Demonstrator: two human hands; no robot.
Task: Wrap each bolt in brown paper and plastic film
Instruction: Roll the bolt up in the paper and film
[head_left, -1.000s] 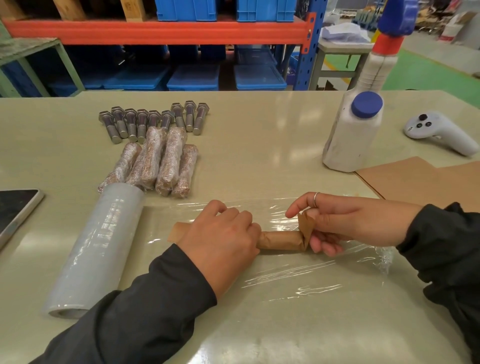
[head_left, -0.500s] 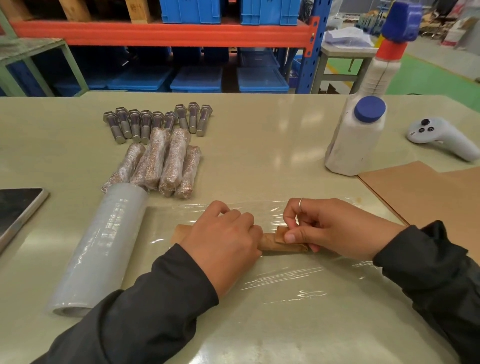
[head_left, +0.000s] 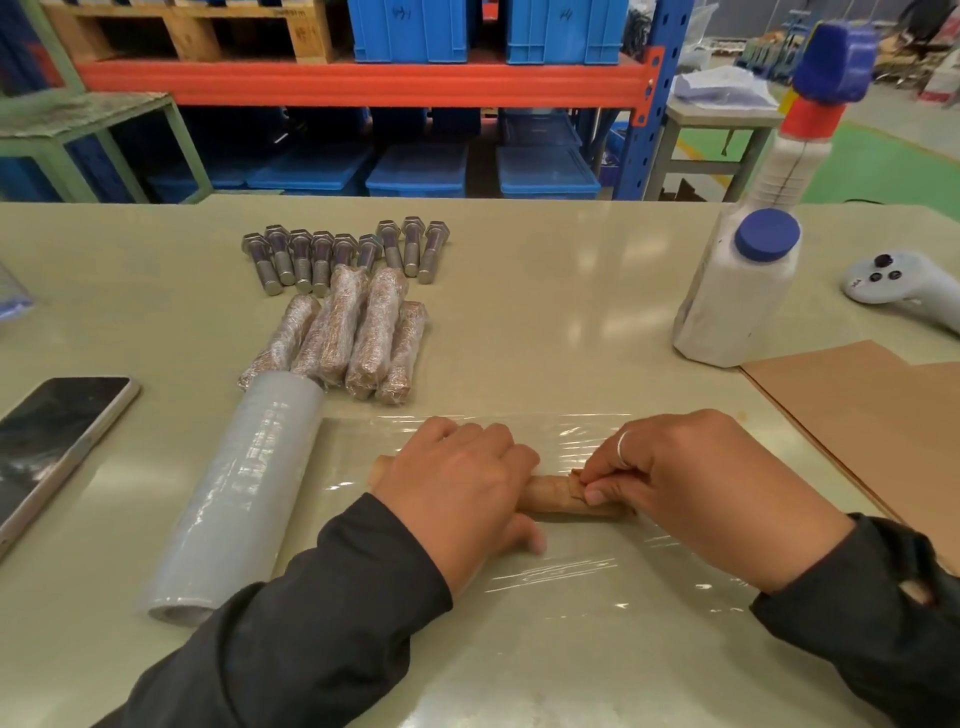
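Observation:
A bolt rolled in brown paper (head_left: 556, 493) lies across a spread sheet of plastic film (head_left: 571, 597) near the table's front. My left hand (head_left: 457, 493) curls over the left half of the roll and hides it. My right hand (head_left: 670, 483) pinches the folded paper flap down at the roll's right end. The film roll (head_left: 244, 493) lies to the left, its sheet drawn out under the paper roll. Several bare steel bolts (head_left: 343, 254) lie in a row farther back. Several bolts wrapped in paper and film (head_left: 353, 338) lie in front of them.
A phone (head_left: 52, 441) lies at the left edge. A white bottle with a blue cap (head_left: 737, 296) and a white controller (head_left: 904, 291) stand at the right. Brown paper sheets (head_left: 857, 415) lie at the right front. Racking with blue bins (head_left: 405, 31) stands behind the table.
My right hand has folded the upright paper flap down onto the roll's right end and now pinches it flat. My left hand stays on the roll.

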